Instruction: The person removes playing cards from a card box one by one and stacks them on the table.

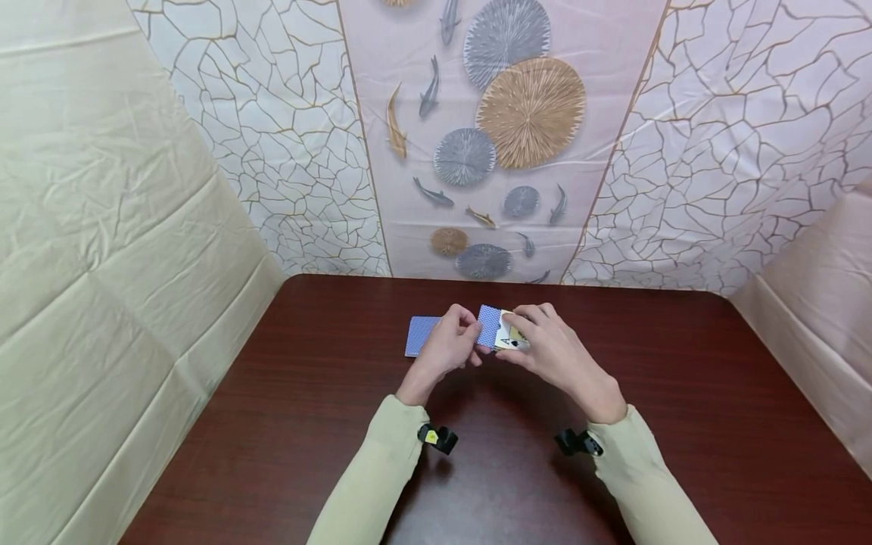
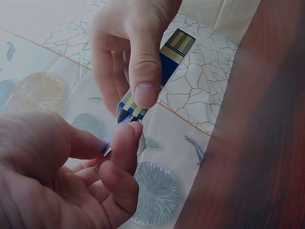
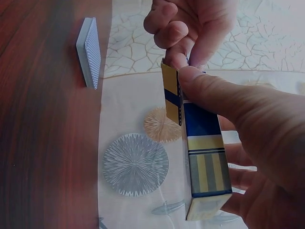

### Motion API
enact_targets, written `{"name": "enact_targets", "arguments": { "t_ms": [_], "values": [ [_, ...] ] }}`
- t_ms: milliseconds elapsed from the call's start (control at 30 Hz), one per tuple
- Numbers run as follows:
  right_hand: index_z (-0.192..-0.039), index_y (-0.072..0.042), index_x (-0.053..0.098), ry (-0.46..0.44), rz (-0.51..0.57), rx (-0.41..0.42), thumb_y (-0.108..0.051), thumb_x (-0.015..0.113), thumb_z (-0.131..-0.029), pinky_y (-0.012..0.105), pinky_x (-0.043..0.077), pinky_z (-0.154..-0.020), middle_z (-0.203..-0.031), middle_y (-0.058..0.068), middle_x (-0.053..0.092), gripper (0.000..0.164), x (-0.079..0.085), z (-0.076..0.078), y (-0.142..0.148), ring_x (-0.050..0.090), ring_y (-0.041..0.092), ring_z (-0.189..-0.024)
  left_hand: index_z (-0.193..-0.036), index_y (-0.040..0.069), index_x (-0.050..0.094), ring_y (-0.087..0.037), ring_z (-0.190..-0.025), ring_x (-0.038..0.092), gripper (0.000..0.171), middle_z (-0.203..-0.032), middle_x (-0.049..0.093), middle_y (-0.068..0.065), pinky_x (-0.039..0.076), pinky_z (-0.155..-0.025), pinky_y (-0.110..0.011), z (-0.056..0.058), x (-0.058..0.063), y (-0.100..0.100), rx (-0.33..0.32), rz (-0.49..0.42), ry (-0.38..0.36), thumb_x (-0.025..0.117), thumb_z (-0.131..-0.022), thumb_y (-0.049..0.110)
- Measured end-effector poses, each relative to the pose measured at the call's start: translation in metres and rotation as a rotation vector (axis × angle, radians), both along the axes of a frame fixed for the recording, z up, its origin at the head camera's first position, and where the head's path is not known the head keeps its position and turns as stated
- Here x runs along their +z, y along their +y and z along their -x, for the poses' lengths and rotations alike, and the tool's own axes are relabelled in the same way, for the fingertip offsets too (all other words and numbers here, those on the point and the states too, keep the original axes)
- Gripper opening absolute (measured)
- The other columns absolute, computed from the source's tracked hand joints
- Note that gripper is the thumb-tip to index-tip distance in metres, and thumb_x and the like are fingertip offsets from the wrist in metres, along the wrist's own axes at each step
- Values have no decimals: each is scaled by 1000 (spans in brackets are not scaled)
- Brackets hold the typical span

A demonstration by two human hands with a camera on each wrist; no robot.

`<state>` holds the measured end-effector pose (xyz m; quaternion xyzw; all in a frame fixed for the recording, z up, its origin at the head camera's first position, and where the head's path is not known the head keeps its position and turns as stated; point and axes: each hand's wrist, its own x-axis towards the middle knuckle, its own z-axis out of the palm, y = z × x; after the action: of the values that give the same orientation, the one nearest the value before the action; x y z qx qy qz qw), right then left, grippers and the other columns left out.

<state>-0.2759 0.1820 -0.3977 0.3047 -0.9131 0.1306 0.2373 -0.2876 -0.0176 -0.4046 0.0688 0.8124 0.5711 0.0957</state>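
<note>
In the head view my right hand [image 1: 545,341] grips a playing-card box [image 1: 515,338], its white face showing an ace of spades and its side striped blue and gold. A blue patterned part [image 1: 488,325] extends from the box's left end. My left hand [image 1: 451,337] is at that end, pinching the blue patterned part between thumb and fingers. Whether this is a flap or cards is partly hidden. A gold and blue flap [image 3: 171,93] stands out from the box in the right wrist view. Behind my left hand, a deck of blue-backed cards [image 1: 420,335] lies on the table.
The dark red-brown wooden table [image 1: 300,424] spreads around both arms. A patterned cloth [image 1: 470,204] with fish and round leaves hangs behind its far edge. Beige cloth [image 1: 136,265] drapes the left side. A black wrist strap [image 1: 577,442] shows at the right sleeve.
</note>
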Motion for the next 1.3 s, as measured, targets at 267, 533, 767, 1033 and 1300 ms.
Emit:
{"name": "enact_targets", "arguments": {
  "t_ms": [267, 533, 767, 1033, 1300],
  "values": [
    [-120, -6, 68, -22, -2, -18, -39, 86, -73, 40, 50, -77, -117, 15, 63, 60, 0, 0, 1, 52, 30, -100, -113, 11, 48, -39, -77, 70, 22, -86, 73, -12, 49, -51, -23, 2, 4, -3, -44, -99, -47, 62, -97, 16],
    [-120, -5, 68, -6, 5, -11, -39, 85, -73, 41, 50, -76, -117, 14, 63, 60, 0, 1, 1, 52, 30, -99, -113, 10, 50, -37, -78, 70, 23, -84, 72, -10, 51, -52, -23, 4, 6, -5, -39, -124, -49, 63, -95, 12],
    [-119, -6, 68, -6, 14, -12, -39, 86, -73, 40, 50, -76, -116, 14, 64, 59, 2, 0, 1, 52, 31, -99, -114, 10, 52, -28, -68, 69, 24, -85, 72, -13, 51, -53, -24, 4, 7, -6, -13, -116, -42, 64, -94, 12],
    [-119, -5, 68, 0, 16, -14, -39, 85, -73, 40, 49, -76, -117, 14, 63, 60, 2, 0, 2, 52, 31, -99, -116, 9, 52, -22, -66, 67, 24, -90, 71, -19, 49, -51, -22, 3, 10, -9, 5, -116, -3, 63, -95, 10],
    [-121, -5, 67, -11, 28, -27, -39, 86, -72, 40, 49, -74, -118, 14, 63, 62, 3, 0, 4, 51, 30, -99, -116, 5, 53, -24, -66, 66, 24, -94, 69, -30, 49, -52, -24, 4, 13, -17, 31, -169, 38, 60, -94, 5]
  ]
}}
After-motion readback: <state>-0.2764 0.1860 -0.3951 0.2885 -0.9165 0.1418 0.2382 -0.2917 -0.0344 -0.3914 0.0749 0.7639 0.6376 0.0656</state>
